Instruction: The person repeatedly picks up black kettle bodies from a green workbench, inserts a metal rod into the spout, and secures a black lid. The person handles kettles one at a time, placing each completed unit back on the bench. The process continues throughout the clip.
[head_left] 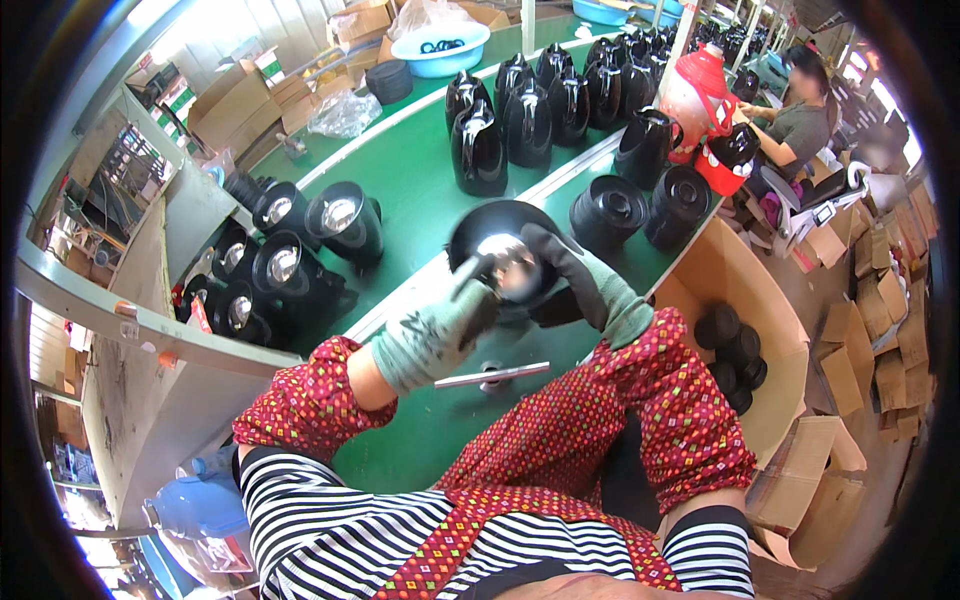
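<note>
A black jug body [475, 235] with a shiny silver round opening is held over the green table, its open end toward me. My right hand [598, 285], in a grey-green glove with dark fingers, grips its right side, fingers over the rim. My left hand [435, 330], gloved alike, presses its fingers against the lower left of the rim, thumb partly hidden. A flat metal bar [492, 375] on a small round mount lies below the jug.
Several black jugs [528, 125] stand upright ahead, and open ones with silver insides [283, 265] lie left. Stacks of black lids [607, 210] stand right, near a red flask [697, 85]. A cardboard box [780, 340] holds black round parts. A person [800, 115] sits far right.
</note>
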